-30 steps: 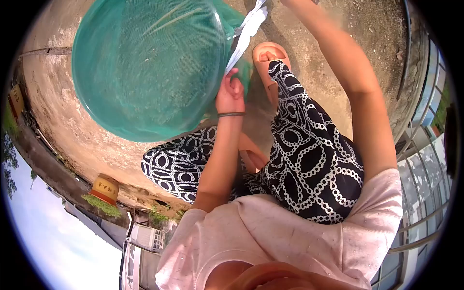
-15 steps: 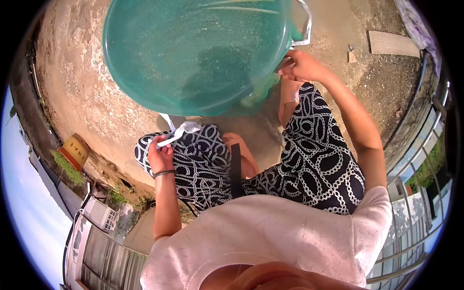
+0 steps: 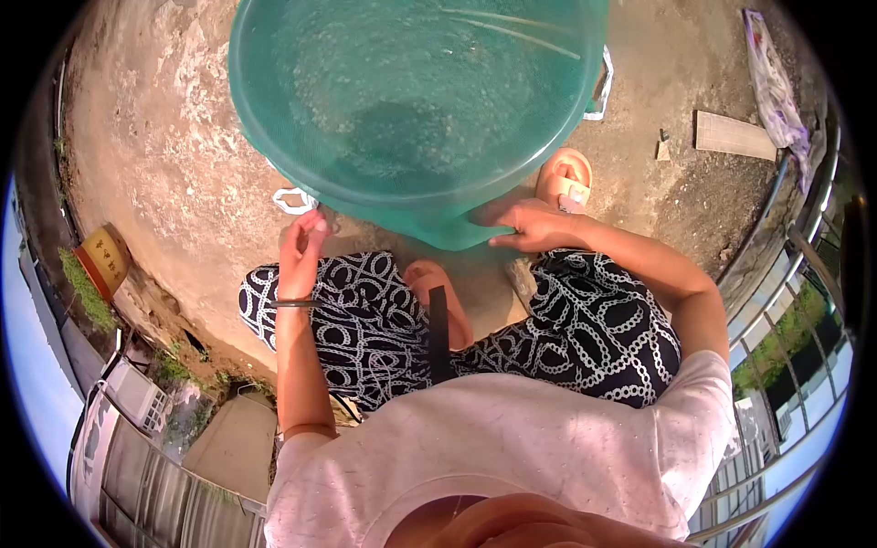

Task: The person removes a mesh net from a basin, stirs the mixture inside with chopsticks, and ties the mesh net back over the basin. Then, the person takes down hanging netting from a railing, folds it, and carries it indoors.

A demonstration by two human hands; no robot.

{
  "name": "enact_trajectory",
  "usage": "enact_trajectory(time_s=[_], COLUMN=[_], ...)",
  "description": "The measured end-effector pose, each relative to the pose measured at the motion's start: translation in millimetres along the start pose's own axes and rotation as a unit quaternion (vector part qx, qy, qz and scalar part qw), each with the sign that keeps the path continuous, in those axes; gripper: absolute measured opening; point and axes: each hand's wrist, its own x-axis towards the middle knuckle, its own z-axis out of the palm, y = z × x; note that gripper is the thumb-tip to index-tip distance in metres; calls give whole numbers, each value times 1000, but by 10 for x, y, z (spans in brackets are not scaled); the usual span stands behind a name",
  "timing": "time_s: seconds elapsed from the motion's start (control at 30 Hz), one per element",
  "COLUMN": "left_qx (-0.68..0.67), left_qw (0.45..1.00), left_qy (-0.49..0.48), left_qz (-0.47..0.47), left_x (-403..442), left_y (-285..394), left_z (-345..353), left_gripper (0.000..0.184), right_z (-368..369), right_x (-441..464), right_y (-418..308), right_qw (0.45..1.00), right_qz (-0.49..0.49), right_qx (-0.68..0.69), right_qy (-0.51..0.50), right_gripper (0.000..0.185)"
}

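Note:
A large round green mesh net (image 3: pixel 402 119) with a pale, stiff rim lies in front of my knees. Loose mesh hangs from its near side, and my right hand (image 3: pixel 539 226) pinches a fold of it between thumb and fingers. My left hand (image 3: pixel 301 248) is at the near left of the rim, thumb and fingertips closed together. What they hold there is too small to make out. Just beyond these fingertips, a white strap (image 3: pixel 294 199) loops out from the net's edge. Another white strap (image 3: pixel 601 87) stands out at the right side.
Rough concrete ground (image 3: pixel 155 128) surrounds the net. An orange sandal (image 3: pixel 565 175) is on my foot by the rim. To the right lie a flat pale board (image 3: pixel 735 134) and a crumpled plastic sheet (image 3: pixel 775 82). A potted plant (image 3: pixel 100 260) stands at left.
The net has shifted right and nearer. My left hand has moved up from my knee, where it held a white strap, to the rim. My right hand has come inward and down, drawing out mesh.

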Motion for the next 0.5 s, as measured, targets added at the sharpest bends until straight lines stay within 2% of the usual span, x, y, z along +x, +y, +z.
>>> enact_trajectory(time_s=[0.03, 0.07, 0.1, 0.13, 0.2, 0.3, 0.37, 0.43, 0.5], left_qx=[72, 73, 23, -28, -123, -274, -364, -411, -412], left_qw=[996, 996, 999, 996, 969, 923, 887, 862, 840], left_qy=[14, 5, -16, -36, -102, -224, -250, -291, -340], left_qz=[40, 43, -21, -82, -186, -151, -138, -56, 93], left_x=[48, 105, 155, 218, 226, 244, 27, -49, 9], left_y=[-95, -206, -316, -415, -441, -596, -211, -147, -528], left_z=[38, 41, 67, 106, 189, 175, 218, 210, 195], left_gripper=[57, 73, 77, 81, 94, 89, 79, 68, 56], right_z=[128, 227, 174, 88, 6, -170, -230, -304, -467], right_x=[6, -19, -80, -94, -88, -117, -124, -105, -94], right_y=[-9, -27, -227, -454, -735, -1189, -1366, -1504, -1726], right_qw=[996, 974, 966, 947, 924, 892, 872, 856, 857], right_qz=[-87, -201, -224, -291, -354, -421, -447, -454, -430], right_qx=[-10, -30, -84, -76, -98, -130, -165, -212, -252], right_qy=[31, 102, 93, 112, 102, 103, 114, 132, 135], right_gripper=[29, 27, 23, 25, 22, 21, 25, 31, 32])
